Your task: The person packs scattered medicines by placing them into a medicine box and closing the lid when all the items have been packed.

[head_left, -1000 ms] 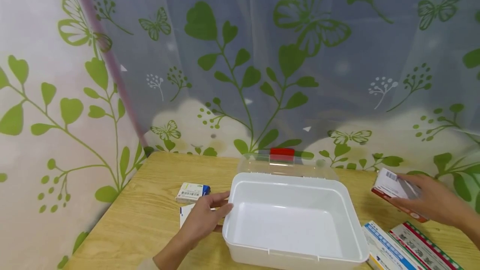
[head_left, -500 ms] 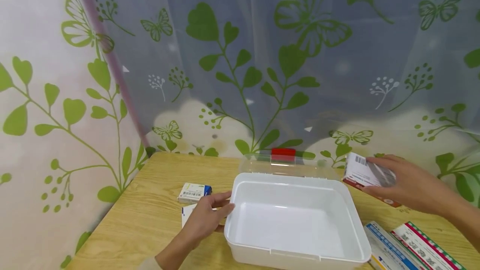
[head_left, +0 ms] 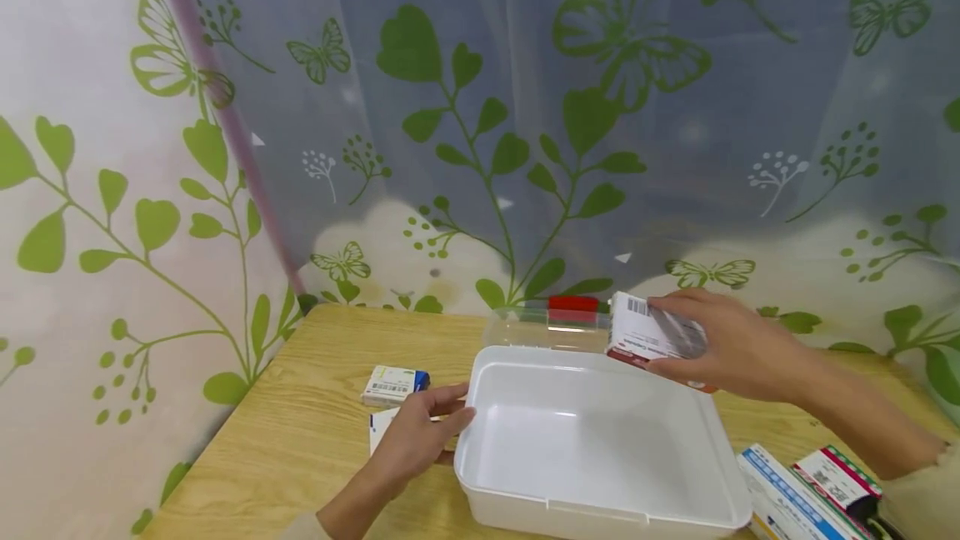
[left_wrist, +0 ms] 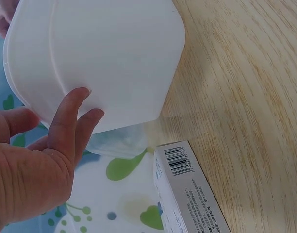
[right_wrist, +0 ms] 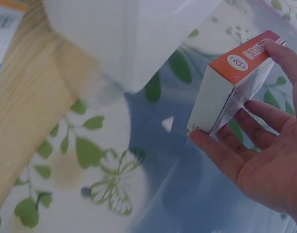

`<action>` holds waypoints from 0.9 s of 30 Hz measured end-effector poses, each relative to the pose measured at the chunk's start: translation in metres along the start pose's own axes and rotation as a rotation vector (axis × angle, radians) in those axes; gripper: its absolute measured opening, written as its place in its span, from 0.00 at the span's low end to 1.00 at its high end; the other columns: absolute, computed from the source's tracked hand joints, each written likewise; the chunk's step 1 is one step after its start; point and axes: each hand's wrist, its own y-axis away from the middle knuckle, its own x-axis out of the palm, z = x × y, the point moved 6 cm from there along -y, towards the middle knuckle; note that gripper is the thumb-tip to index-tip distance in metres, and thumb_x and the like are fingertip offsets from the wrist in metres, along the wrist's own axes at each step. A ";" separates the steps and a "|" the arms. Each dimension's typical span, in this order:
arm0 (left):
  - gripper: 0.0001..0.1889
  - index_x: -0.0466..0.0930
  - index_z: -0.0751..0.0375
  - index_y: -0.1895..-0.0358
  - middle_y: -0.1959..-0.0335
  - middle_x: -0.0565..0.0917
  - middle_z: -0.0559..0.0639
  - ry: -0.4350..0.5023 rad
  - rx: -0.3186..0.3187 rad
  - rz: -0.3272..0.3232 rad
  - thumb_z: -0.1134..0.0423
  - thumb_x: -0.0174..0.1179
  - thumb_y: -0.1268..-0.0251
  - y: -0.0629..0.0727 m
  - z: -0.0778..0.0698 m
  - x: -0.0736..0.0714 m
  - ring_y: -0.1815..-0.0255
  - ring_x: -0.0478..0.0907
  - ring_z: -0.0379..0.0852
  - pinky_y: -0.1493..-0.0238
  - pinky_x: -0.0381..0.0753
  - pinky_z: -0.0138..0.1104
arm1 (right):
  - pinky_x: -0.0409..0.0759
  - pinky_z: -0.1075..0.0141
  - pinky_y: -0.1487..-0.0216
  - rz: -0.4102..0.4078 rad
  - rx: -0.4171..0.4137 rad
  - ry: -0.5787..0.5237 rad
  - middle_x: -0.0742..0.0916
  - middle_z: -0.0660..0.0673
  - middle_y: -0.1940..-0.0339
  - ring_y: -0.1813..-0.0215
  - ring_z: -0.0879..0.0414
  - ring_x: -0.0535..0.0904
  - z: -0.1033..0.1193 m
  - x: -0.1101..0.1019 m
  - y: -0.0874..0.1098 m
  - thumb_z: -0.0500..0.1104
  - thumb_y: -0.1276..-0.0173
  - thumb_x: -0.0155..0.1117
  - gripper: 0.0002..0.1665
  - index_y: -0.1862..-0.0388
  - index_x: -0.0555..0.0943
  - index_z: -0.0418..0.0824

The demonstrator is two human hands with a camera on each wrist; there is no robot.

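My right hand (head_left: 738,348) holds a medicine box (head_left: 652,340) by its edges, thumb on one side and fingers on the other. In the right wrist view the box's orange-red side (right_wrist: 248,56) shows. It is tilted above the back right rim of a white plastic storage box (head_left: 570,457). My left hand (head_left: 416,440) rests on the storage box's left side, its fairly straight fingers (left_wrist: 66,119) touching the outer wall. The storage box's clear lid (head_left: 517,330) with a red latch (head_left: 572,308) hangs open at the back. No contents show on its visible floor.
Left of the storage box lie a small white-and-blue medicine box (head_left: 393,386) and another white box (head_left: 381,427), partly behind my left hand. To its right lie a blue-striped box (head_left: 795,494) and a red-and-green-edged box (head_left: 836,473), partly covered by my sleeve.
My right hand has carried the medicine box leftward from the table's right side to above the storage box's back right rim. My left hand has stayed at the storage box's left side.
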 end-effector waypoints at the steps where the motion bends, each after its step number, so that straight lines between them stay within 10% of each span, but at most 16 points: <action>1: 0.25 0.66 0.73 0.35 0.49 0.78 0.65 0.003 -0.001 0.000 0.64 0.57 0.31 0.000 0.000 0.000 0.56 0.81 0.53 0.67 0.85 0.43 | 0.76 0.58 0.62 0.001 -0.013 -0.001 0.74 0.37 0.38 0.49 0.45 0.74 0.004 0.002 -0.003 0.76 0.48 0.61 0.54 0.33 0.71 0.40; 14: 0.26 0.67 0.73 0.35 0.50 0.79 0.64 0.018 -0.007 -0.002 0.63 0.58 0.32 0.001 0.002 -0.001 0.55 0.81 0.58 0.68 0.85 0.43 | 0.76 0.65 0.64 0.147 -0.104 -0.144 0.73 0.47 0.36 0.52 0.54 0.72 0.051 0.048 -0.033 0.70 0.46 0.66 0.48 0.31 0.70 0.48; 27: 0.25 0.69 0.71 0.35 0.51 0.80 0.64 0.027 -0.001 -0.014 0.64 0.59 0.32 0.000 0.003 -0.001 0.55 0.81 0.57 0.69 0.85 0.43 | 0.75 0.60 0.59 0.265 -0.246 -0.060 0.78 0.56 0.47 0.53 0.60 0.73 0.081 0.089 -0.054 0.68 0.46 0.67 0.41 0.37 0.76 0.50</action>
